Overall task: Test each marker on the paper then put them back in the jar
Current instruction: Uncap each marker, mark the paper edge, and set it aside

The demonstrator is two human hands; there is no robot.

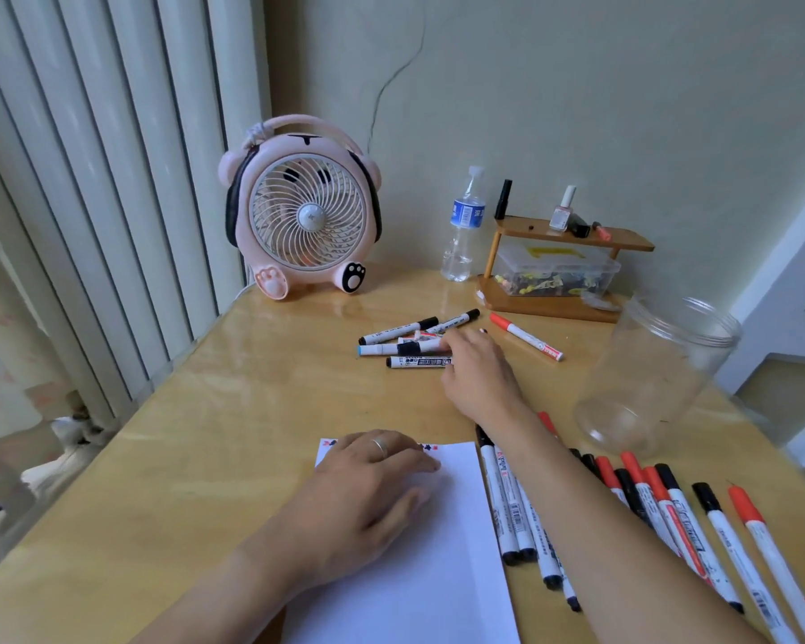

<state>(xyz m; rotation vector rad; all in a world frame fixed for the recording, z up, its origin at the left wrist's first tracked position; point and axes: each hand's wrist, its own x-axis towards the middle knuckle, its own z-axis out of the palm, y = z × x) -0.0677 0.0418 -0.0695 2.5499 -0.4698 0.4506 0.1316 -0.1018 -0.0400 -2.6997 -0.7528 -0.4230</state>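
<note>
Your left hand (372,476) lies flat with straight fingers on the white paper (419,564), just below small red and black test marks (431,447) at its top edge. Beyond it, your right hand (477,374) reaches into a small cluster of markers (405,348), fingertips touching them; whether it grips one, you cannot tell. Under that forearm lies a row of red and black markers (661,508). Right of the hand stands the clear jar (656,374), upright.
</note>
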